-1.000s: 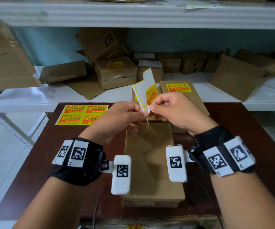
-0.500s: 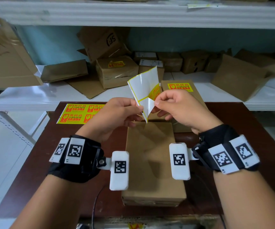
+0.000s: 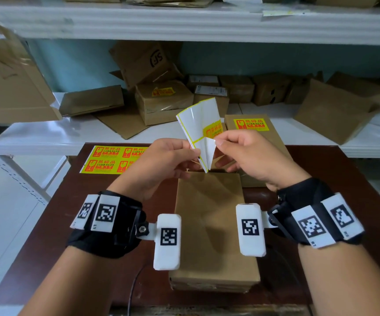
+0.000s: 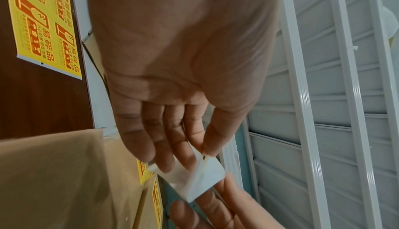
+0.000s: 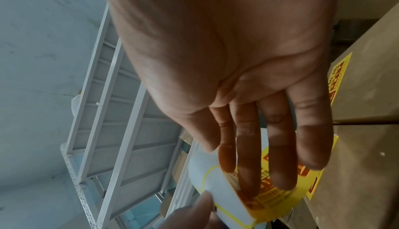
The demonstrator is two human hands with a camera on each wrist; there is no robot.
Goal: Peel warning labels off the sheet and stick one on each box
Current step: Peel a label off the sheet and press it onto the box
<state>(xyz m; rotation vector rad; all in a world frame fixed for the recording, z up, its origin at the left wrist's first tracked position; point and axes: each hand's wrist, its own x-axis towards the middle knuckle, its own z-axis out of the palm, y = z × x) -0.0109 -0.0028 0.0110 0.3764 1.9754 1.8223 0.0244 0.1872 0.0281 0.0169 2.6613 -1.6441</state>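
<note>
Label sheet [image 3: 199, 124] held in the air above the plain box [image 3: 209, 215] on the tabletop [image 3: 47, 224]; left hand [image 3: 161, 165] pinches the backing, right hand [image 3: 250, 156] fingers [image 5: 248, 147] pinch the half-peeled label [image 3: 214, 131]

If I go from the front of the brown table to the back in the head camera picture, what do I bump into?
Plain brown cardboard box → half-peeled white label sheet pinched between left hand and right hand → brown box with a yellow warning label → white shelf of cardboard boxes.
</note>
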